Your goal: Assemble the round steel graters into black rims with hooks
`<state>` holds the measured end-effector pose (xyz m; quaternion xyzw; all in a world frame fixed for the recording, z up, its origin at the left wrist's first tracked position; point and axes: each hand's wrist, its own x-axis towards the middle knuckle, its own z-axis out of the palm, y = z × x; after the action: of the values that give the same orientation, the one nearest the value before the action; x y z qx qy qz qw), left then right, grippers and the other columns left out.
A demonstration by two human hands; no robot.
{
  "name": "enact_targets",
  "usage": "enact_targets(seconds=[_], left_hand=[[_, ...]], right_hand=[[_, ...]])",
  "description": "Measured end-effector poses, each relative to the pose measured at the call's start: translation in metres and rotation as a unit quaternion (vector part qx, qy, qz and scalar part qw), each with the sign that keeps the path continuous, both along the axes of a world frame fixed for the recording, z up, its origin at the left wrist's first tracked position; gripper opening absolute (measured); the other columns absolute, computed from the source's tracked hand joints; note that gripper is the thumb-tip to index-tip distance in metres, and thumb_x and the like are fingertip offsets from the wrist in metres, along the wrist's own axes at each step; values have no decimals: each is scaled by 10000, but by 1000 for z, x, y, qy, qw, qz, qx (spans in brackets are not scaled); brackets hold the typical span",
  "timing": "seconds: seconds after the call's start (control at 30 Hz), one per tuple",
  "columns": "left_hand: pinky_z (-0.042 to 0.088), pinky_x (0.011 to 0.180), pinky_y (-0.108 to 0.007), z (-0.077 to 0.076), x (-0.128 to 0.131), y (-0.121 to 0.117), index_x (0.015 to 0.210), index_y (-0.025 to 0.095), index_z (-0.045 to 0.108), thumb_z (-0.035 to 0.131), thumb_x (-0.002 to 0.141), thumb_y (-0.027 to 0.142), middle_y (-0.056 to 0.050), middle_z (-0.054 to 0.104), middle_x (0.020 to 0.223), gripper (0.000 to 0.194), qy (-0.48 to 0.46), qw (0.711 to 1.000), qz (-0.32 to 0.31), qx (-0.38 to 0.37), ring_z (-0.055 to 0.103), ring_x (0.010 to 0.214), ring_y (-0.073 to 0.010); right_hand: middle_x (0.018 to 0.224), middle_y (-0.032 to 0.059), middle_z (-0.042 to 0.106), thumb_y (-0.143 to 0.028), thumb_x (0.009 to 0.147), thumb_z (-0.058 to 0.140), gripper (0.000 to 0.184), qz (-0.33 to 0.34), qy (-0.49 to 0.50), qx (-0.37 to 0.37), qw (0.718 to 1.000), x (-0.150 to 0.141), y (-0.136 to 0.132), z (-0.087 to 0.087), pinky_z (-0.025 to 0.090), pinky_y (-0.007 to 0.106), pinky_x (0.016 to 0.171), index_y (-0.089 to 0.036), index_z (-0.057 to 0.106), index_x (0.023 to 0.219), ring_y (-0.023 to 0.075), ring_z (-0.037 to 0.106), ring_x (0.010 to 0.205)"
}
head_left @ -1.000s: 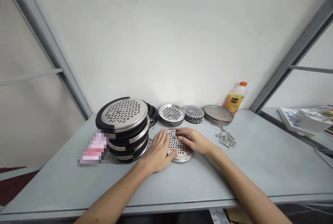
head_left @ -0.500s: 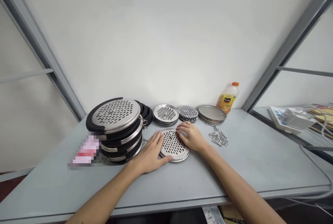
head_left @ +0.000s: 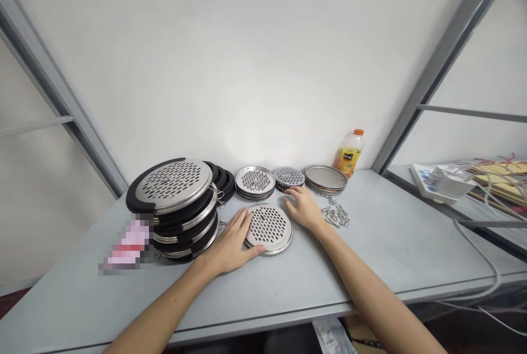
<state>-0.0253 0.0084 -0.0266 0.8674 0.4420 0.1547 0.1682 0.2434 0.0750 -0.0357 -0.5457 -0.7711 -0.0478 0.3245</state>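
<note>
A round perforated metal disc [head_left: 268, 228], with slots across its top, lies flat in front of me. My left hand [head_left: 233, 239] rests along its left side, fingers stretched over the edge and thumb out on the front rim. Just beyond the disc's right edge, my right hand [head_left: 303, 208] is lifted off it, fingers loosely bent and apart, with nothing visible in them. Its fingertips come close to a short stack of perforated grey discs [head_left: 289, 177]. Small metal hooks [head_left: 335, 214] lie in a loose heap to its right.
On the left stands a tall stack of black-rimmed perforated discs [head_left: 175, 184], with black rings [head_left: 222, 181] behind. Along the wall are a stack of slotted metal lids [head_left: 255, 181], shallow round pans [head_left: 326, 178] and a juice bottle [head_left: 349, 153]. A power strip [head_left: 432, 184] lies right.
My right hand has come off the disc and moved away from its right edge. My left hand stays on the disc. The whole view has shifted slightly.
</note>
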Motion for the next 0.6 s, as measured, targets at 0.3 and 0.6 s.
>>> enact_targets(seconds=[0.3,0.6], left_hand=[[188,1161,-458,-1,-5,3,1499,166,144,553,777,674,-137,103,1568,973,5,1000,-13,-3,80,1440,-301],[195,1156,-456,-1,-3,3,1495,150,156,544,796,655,-149,120,1562,945,8,1000,-15,-6,99,1439,-295]], right_hand=[[1001,118,680,-257,873,498,230,56,42,-70,995,-9,-1,-2,467,374,871,-158,682,970,236,613,950],[987,106,691,-282,888,486,243,87,66,-79,991,-13,-7,6,480,380,865,-167,684,968,234,629,941]])
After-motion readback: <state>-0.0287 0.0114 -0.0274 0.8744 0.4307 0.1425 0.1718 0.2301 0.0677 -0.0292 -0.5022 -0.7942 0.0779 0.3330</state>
